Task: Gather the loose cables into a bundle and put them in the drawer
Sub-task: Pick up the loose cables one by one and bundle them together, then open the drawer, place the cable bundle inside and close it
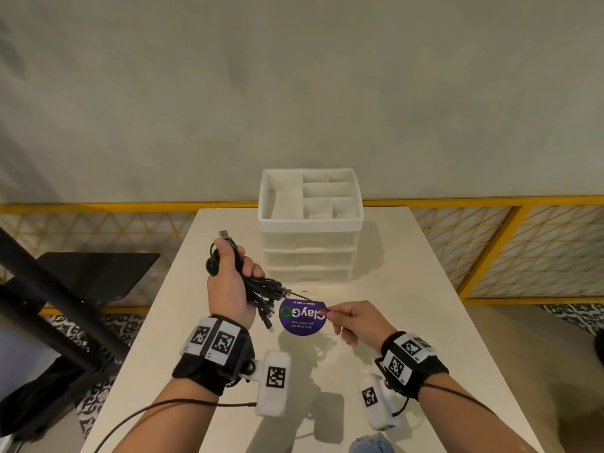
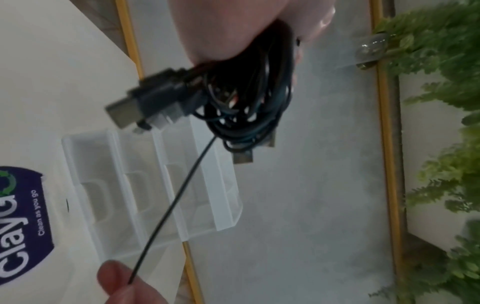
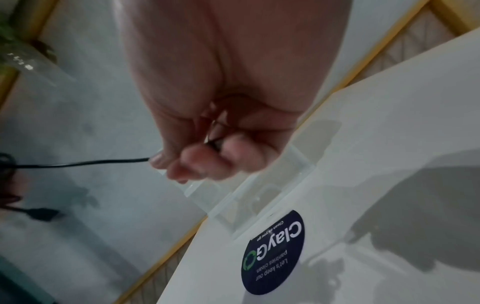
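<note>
My left hand (image 1: pixel 230 273) grips a bundle of black cables (image 1: pixel 261 295) above the white table (image 1: pixel 408 289), with a USB plug (image 1: pixel 225 234) sticking out past the fingers. In the left wrist view the coiled cables (image 2: pixel 249 98) and plugs (image 2: pixel 145 100) hang under the palm. A thin black strand (image 2: pixel 171 205) runs taut from the bundle to my right hand (image 1: pixel 346 317), which pinches its end; the strand (image 3: pixel 83 163) enters the curled fingers (image 3: pixel 197 162) in the right wrist view. The translucent drawer unit (image 1: pixel 309 256) stands behind the hands, its drawers closed.
The drawer unit carries an open divided tray (image 1: pixel 310 197) on top. A round purple sticker (image 1: pixel 302 317) lies on the table between the hands. A yellow railing (image 1: pixel 490 204) runs behind the table, and black furniture (image 1: pixel 65 289) stands on the left.
</note>
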Demonstrator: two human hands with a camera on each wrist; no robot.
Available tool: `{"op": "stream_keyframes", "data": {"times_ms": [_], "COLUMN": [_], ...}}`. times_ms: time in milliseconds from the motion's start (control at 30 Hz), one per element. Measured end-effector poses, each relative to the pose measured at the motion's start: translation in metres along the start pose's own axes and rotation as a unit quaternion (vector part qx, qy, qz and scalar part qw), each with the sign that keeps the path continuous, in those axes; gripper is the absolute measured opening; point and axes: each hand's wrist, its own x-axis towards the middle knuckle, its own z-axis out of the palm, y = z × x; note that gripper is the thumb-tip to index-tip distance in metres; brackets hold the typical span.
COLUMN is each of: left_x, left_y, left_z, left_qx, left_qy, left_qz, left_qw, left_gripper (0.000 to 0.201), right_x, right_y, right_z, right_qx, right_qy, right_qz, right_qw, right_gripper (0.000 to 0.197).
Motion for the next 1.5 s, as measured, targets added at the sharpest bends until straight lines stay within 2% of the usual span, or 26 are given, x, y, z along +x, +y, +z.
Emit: {"op": "stream_keyframes", "data": {"times_ms": [67, 167, 233, 367, 500, 600, 733, 867, 967, 1200, 1333, 1433, 1500], "left_x": [0.0, -0.002, -0.004, -0.007, -0.012, -0.017, -0.015, -0.01, -0.011, -0.008, -0.002, 0.002, 0.007], "left_y": [0.0, -0.002, -0.005, -0.018, -0.028, -0.03, -0.032, -0.033, -0.031, -0.029, -0.024, -0.022, -0.02], "left_z": [0.0, 0.0, -0.001, -0.007, -0.007, -0.003, -0.002, -0.002, -0.002, -0.002, -0.002, -0.001, -0.001], "left_qx": [0.025, 0.132, 0.216, 0.313, 0.317, 0.287, 0.311, 0.294, 0.312, 0.309, 0.322, 0.315, 0.294], "left_qy": [0.024, 0.033, 0.025, -0.02, -0.057, -0.095, -0.135, -0.153, -0.167, -0.167, -0.165, -0.121, -0.091], "left_qz": [0.032, 0.098, 0.123, 0.129, 0.092, 0.037, -0.003, -0.025, -0.032, -0.037, -0.024, -0.01, -0.016], "left_qw": [0.999, 0.986, 0.968, 0.941, 0.942, 0.953, 0.941, 0.943, 0.935, 0.936, 0.932, 0.941, 0.951], "left_gripper": [0.041, 0.032, 0.025, 0.021, 0.026, 0.025, 0.028, 0.027, 0.018, 0.019, 0.022, 0.037, 0.037], "right_x": [-0.001, -0.005, -0.01, -0.024, -0.03, -0.027, -0.022, -0.022, -0.023, -0.017, -0.014, -0.01, -0.005], "right_y": [-0.009, -0.031, -0.054, -0.105, -0.13, -0.128, -0.117, -0.109, -0.109, -0.104, -0.103, -0.104, -0.104], "right_z": [0.003, 0.011, 0.018, 0.028, 0.034, 0.034, 0.032, 0.031, 0.027, 0.026, 0.023, 0.014, 0.004], "right_qx": [-0.096, -0.303, -0.34, -0.187, -0.155, -0.103, -0.1, -0.092, -0.085, 0.006, 0.006, -0.021, -0.027], "right_qy": [-0.018, -0.098, -0.122, -0.117, -0.112, -0.082, -0.031, -0.046, -0.051, -0.053, -0.045, -0.003, 0.032], "right_qz": [-0.005, -0.037, -0.071, -0.137, -0.171, -0.167, -0.173, -0.175, -0.173, -0.196, -0.201, -0.195, -0.19], "right_qw": [0.995, 0.947, 0.93, 0.966, 0.966, 0.977, 0.979, 0.979, 0.98, 0.979, 0.979, 0.98, 0.981], "right_gripper": [0.016, 0.022, 0.023, 0.025, 0.018, 0.022, 0.032, 0.049, 0.06, 0.069, 0.067, 0.063, 0.057]}}
